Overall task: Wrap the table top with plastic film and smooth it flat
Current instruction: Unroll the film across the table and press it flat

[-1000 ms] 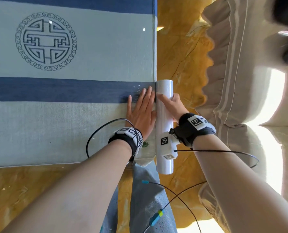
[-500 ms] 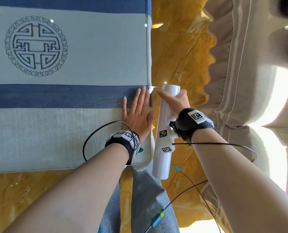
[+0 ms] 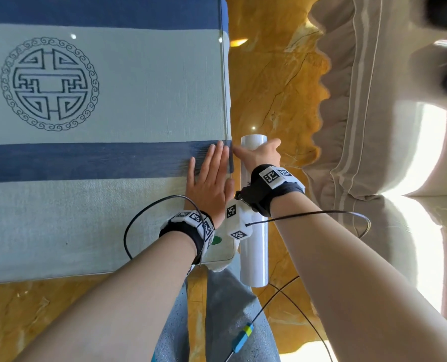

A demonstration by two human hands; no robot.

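The table top (image 3: 138,100) is pale green-grey with dark blue stripes and a round emblem, under glass. My left hand (image 3: 209,181) lies flat, fingers spread, on the blue stripe at the table's right edge, pressing wrinkled clear film there. My right hand (image 3: 259,155) grips a white roll of plastic film (image 3: 253,257) that stands upright just off the right edge. Its forefinger touches the table edge beside my left fingertips.
A beige sofa (image 3: 373,113) with a frilled skirt stands to the right across a strip of yellow marble floor (image 3: 274,82). Black cables (image 3: 149,212) trail from both tagged wristbands. My jeans-clad legs (image 3: 217,322) are below the table corner.
The roll has gone from tilted back to upright and closer to the table edge. My left hand stays flat on the blue stripe.
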